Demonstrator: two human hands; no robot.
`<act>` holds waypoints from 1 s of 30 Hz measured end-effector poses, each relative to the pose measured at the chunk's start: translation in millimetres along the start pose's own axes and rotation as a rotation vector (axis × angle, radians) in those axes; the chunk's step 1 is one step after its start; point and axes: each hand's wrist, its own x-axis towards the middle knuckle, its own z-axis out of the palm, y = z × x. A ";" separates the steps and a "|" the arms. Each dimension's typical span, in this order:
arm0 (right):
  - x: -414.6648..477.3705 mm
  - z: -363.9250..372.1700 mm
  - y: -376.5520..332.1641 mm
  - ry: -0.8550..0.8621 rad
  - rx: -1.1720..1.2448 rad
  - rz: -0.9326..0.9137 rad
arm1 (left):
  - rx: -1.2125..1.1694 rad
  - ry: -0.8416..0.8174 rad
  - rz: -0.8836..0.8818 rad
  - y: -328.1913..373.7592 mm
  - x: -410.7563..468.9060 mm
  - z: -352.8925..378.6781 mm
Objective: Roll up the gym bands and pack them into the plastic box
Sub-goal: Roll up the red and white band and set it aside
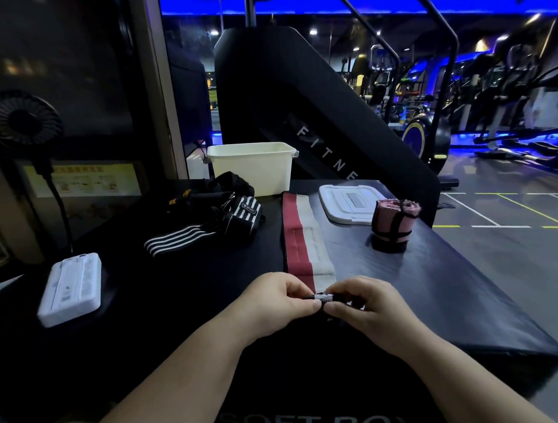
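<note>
Nearest, the left hand and the right hand meet at the close end of a red and white band. Each grip is closed tight, thumb and fingertips pinching a small dark roll at that end. The rest of the band lies flat on the black padded bench and runs straight away from the hands towards the plastic box.

Off to the left, a flat white device lies near the bench edge. Further back, left of the flat band, black and white striped bands sit in a loose heap. On the right a rolled pink band stands upright, bound by a black strap, just beside a white lid lying flat.

The cream box stands open at the far edge of the bench, between the heap and the lid. Nothing can be seen inside it from here. A small black fan stands at the far left
</note>
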 end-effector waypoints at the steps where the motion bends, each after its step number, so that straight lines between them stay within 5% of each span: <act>1: -1.1 1.0 -0.8 0.013 0.010 -0.026 | -0.007 -0.003 -0.017 -1.1 1.1 0.8; 14: 3.7 -7.5 10.4 -0.051 -0.058 -0.215 | 0.088 0.001 -0.132 -1.5 11.7 6.3; 21: 6.8 -5.7 13.6 -0.068 -0.083 -0.198 | 0.167 0.115 0.127 -7.0 9.7 5.2; 30: 11.7 -4.2 14.4 -0.085 -0.120 -0.202 | 0.064 0.024 0.130 -15.0 11.8 -2.8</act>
